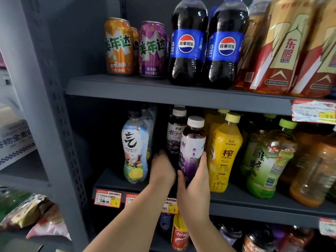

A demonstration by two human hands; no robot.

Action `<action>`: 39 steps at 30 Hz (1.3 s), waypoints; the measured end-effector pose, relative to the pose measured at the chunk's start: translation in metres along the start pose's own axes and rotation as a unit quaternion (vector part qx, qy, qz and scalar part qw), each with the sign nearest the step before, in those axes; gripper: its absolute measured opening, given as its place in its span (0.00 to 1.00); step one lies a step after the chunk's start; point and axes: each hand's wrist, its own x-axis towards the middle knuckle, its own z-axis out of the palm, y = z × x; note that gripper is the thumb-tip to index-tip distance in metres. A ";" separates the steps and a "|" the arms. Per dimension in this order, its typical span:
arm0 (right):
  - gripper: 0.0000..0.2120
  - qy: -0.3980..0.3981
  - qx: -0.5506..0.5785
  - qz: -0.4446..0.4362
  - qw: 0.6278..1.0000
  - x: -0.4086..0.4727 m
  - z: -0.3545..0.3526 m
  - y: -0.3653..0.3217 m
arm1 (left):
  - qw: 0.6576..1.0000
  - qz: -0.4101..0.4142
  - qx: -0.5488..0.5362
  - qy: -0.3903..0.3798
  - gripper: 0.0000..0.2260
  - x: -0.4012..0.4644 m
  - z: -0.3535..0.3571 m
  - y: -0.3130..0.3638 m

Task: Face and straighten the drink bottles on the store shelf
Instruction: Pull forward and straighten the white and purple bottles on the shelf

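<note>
On the middle shelf (pixel 236 199) stand two purple grape drink bottles with white caps. My right hand (pixel 195 180) grips the front grape bottle (pixel 192 146), whose label is turned sideways. My left hand (pixel 161 170) is wrapped around the lower part of the rear grape bottle (pixel 175 135) just behind and left of it. Left of them stands a pale sparkling-water bottle (pixel 135 151). To the right are a yellow juice bottle (pixel 224 153) and a green tea bottle (pixel 269 160).
The upper shelf (pixel 163 90) carries an orange can (pixel 119 46), a purple can (pixel 151 50), two cola bottles (pixel 189 42) and gold-red bottles (pixel 283 48). Price tags (pixel 107 198) line the shelf edge. A grey upright (pixel 60 124) stands at the left. More bottles sit on the shelf below.
</note>
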 end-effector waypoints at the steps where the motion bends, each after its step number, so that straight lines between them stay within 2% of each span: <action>1: 0.41 -0.001 0.000 0.000 1.000 0.000 0.000 0.000 | 1.000 -0.002 -0.003 0.002 0.16 0.000 0.000 0.000; 10: 0.40 -0.007 0.003 -0.005 1.000 0.001 -0.001 0.002 | 1.000 -0.012 -0.028 0.006 0.16 -0.004 -0.002 0.001; 17: 0.42 0.026 -0.035 -0.047 0.998 -0.001 -0.002 0.004 | 0.990 0.045 -0.115 0.065 0.24 -0.039 -0.010 -0.007; 20: 0.41 0.003 -0.015 -0.046 0.999 0.000 -0.004 0.005 | 0.988 0.066 -0.127 0.061 0.22 -0.046 -0.014 -0.013; 24: 0.36 -0.024 0.007 -0.036 0.999 0.000 -0.005 0.005 | 0.984 0.080 -0.159 -0.016 0.23 -0.050 -0.020 -0.017; 28: 0.31 -0.073 0.059 0.006 0.996 0.002 -0.007 0.005 | 0.978 0.078 -0.191 -0.041 0.25 -0.056 -0.025 -0.022; 35: 0.29 -0.113 0.048 -0.002 0.992 0.008 -0.011 0.003 | 0.974 0.117 -0.195 0.007 0.25 -0.070 -0.027 -0.033; 39: 0.28 -0.123 0.039 -0.003 0.992 0.009 -0.012 0.004 | 0.975 0.118 -0.189 0.026 0.29 -0.072 -0.025 -0.034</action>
